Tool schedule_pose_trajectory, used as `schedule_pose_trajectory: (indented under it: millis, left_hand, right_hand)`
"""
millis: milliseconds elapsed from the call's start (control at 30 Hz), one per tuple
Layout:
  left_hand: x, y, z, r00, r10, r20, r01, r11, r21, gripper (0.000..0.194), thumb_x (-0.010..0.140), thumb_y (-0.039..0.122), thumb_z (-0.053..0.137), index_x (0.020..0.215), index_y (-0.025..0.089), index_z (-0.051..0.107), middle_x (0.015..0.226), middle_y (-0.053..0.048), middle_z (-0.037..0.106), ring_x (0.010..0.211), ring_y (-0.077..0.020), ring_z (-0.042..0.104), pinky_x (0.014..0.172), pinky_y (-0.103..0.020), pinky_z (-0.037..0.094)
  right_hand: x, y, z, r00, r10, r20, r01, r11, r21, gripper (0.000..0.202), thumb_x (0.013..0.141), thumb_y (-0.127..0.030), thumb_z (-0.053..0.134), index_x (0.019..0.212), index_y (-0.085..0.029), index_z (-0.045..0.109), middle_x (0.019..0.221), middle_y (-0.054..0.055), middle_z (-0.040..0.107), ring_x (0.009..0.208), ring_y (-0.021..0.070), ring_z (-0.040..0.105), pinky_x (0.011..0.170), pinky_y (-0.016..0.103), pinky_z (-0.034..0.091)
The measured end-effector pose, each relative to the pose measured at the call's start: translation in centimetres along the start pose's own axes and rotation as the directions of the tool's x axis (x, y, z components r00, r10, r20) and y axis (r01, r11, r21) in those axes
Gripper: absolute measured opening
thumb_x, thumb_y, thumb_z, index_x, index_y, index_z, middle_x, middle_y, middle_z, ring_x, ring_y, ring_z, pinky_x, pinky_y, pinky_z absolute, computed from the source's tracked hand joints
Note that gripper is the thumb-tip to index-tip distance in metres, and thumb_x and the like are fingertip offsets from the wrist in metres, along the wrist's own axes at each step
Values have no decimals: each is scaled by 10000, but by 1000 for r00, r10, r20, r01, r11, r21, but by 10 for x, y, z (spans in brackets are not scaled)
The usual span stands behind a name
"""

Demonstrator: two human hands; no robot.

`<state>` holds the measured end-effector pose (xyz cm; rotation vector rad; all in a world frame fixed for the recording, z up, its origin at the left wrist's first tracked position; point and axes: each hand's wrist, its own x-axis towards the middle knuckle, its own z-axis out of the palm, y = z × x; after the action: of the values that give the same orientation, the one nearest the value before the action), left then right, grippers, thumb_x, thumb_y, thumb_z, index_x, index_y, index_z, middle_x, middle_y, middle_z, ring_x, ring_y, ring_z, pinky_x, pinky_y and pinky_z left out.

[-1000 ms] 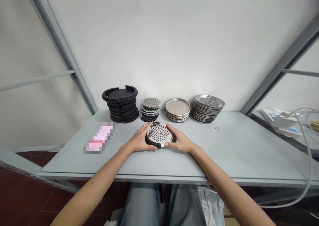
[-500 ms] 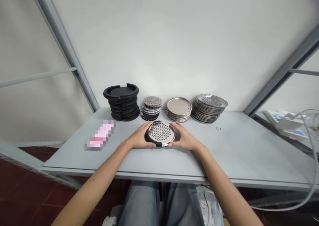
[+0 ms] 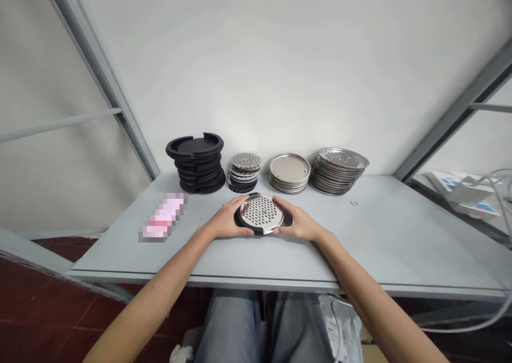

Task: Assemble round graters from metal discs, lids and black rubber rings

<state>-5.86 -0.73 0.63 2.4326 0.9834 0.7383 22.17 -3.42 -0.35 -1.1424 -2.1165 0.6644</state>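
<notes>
In the head view, a round perforated metal disc lies partly inside a black plastic ring holder near the middle of the table. My left hand curves around the holder's left side, thumb at the near edge and fingers at the far edge. Around the disc's right side my right hand grips in the same way. Some of the disc's right rim sits outside the black holder. The underside of both parts is hidden.
Along the wall stand stacks of black ring holders, small patterned discs, plain metal plates and perforated metal discs. A blurred pink item lies left; a small metal ring lies right. Metal frame posts flank the table.
The view has shifted slightly. Both hands keep their grip on the disc and holder, with hardly any movement between them.
</notes>
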Motion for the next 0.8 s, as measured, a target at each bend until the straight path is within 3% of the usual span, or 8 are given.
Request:
schedule_pose_trajectory:
  millis: [167, 333, 567, 800]
  left_hand:
    - [-2, 3, 0, 999, -14, 41, 15, 1000, -23, 1071, 587, 563, 794, 1466, 245, 270, 1489, -127, 315, 1364, -349, 313, 1120, -498, 298]
    - [-5, 2, 1, 995, -30, 95, 31, 999, -10, 1166, 533, 602, 806, 1482, 245, 231, 1528, -152, 207, 1395, -390, 228, 1119, -543, 271]
    - [-1, 1, -1, 1000, 11, 21, -10, 998, -62, 1049, 615, 579, 773, 1464, 226, 269, 1493, -134, 318, 1376, -341, 296, 1129, -493, 281]
    - [-2, -2, 1, 999, 15, -29, -17, 998, -68, 1143, 516, 605, 815, 1451, 214, 286, 1469, -138, 369, 1348, -342, 349, 1118, -480, 303]
  right_hand:
    - [1, 3, 2, 1000, 12, -11, -11, 1000, 28, 1002, 601, -480, 796, 1445, -171, 354, 1470, 152, 386, 1331, 329, 399, 1123, 493, 302]
    - [3, 4, 3, 998, 47, -38, -45, 997, 63, 1047, 546, -487, 829, 1434, -174, 371, 1417, 152, 462, 1284, 329, 461, 1095, 490, 351]
    - [4, -4, 0, 999, 46, -28, -42, 990, 135, 911, 646, -492, 773, 1409, -158, 403, 1413, 152, 468, 1280, 312, 469, 1091, 464, 363]
    - [2, -7, -4, 998, 68, -6, -66, 988, 137, 763, 735, -447, 716, 1388, -179, 428, 1395, 128, 496, 1263, 296, 491, 1093, 472, 359]
